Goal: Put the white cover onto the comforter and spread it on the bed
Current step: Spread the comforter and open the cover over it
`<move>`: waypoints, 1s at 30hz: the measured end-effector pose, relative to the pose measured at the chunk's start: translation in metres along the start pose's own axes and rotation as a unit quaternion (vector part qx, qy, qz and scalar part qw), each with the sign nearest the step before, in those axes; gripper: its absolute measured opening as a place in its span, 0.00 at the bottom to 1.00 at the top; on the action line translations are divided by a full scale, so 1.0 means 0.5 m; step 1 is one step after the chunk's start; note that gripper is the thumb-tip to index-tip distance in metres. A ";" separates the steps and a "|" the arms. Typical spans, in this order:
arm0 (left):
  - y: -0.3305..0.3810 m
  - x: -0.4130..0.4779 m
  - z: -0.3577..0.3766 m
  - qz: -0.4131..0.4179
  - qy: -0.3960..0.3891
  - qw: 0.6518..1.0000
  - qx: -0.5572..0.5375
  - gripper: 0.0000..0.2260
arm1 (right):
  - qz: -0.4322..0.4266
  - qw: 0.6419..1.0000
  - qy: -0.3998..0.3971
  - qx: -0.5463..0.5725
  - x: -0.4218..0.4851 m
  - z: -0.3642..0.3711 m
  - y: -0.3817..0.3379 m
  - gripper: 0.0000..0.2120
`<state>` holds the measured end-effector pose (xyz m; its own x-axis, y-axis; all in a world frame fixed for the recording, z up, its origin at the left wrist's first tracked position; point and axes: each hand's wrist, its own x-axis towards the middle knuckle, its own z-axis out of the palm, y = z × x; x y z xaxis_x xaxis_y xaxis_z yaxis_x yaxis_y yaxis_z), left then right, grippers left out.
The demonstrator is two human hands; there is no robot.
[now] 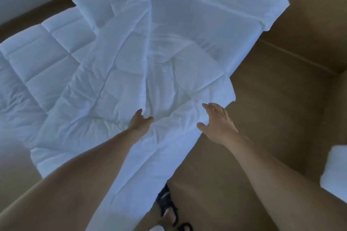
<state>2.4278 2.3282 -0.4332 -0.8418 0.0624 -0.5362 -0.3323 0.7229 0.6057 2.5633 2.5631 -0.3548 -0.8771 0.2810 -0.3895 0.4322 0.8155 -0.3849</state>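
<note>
The quilted white comforter lies spread over a brown surface, its left half bare. The thin white cover lies over its right half and reaches from the far top to the near edge, wrinkled in the middle. My left hand is in the middle of the near part, with thumb and fingers curled round a raised fold of the cover. My right hand hovers at the cover's right edge with fingers spread, holding nothing.
Brown surface extends to the right and front of the bedding. A white padded item sits at the right edge of view. A foot in a dark sandal stands at the bottom, beside the comforter's near corner. A pale wall runs along the top left.
</note>
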 end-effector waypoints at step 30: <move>0.117 0.126 -0.137 -0.031 0.164 0.913 -0.371 0.32 | -0.183 0.977 -0.103 0.021 0.405 -0.060 -0.252 0.31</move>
<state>2.3264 2.3273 -0.3913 -0.8532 -0.2605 -0.4519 -0.4782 0.0447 0.8771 2.3248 2.5325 -0.3600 -0.9153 -0.1372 -0.3787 0.1096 0.8199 -0.5619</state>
